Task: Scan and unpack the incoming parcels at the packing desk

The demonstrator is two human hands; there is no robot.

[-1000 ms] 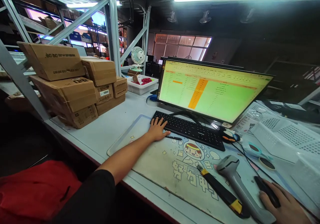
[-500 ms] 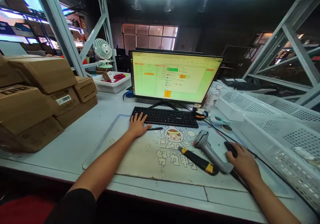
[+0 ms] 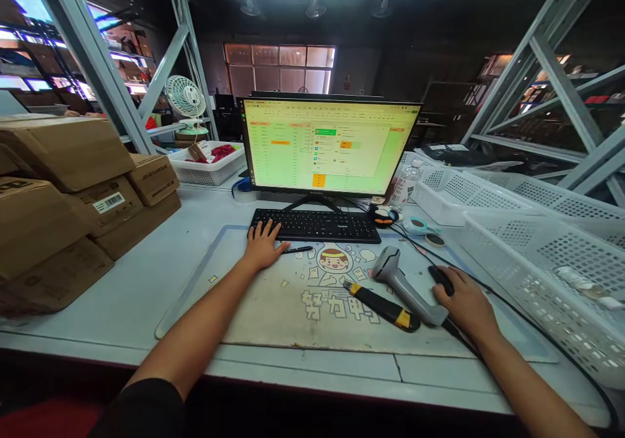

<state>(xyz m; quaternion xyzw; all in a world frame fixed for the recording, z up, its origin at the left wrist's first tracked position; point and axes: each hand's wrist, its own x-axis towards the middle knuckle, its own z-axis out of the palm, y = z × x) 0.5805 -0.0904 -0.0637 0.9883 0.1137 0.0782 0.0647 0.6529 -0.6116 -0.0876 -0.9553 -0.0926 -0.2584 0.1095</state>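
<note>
My left hand (image 3: 262, 245) lies flat with its fingers spread, the fingertips resting on the left end of a black keyboard (image 3: 317, 225). My right hand (image 3: 465, 302) is curled over a black wired mouse (image 3: 441, 279) on the desk mat (image 3: 273, 301). A monitor (image 3: 326, 146) with a green spreadsheet and a small window open stands behind the keyboard. Between my hands lie a grey barcode scanner (image 3: 403, 284), a black and yellow utility knife (image 3: 381, 305) and a black pen (image 3: 297, 250).
Stacked cardboard boxes (image 3: 73, 184) fill the left of the white table (image 3: 161, 256). White plastic baskets (image 3: 532, 243) stand on the right, another basket (image 3: 208, 168) and a small fan (image 3: 185, 99) at the back left. Tape rolls (image 3: 420, 228) and a water bottle (image 3: 404, 184) sit beside the monitor. Metal shelving frames both sides.
The view has swung right and settled square on the monitor. A small window has appeared over the spreadsheet. Both hands stay on keyboard and mouse.
</note>
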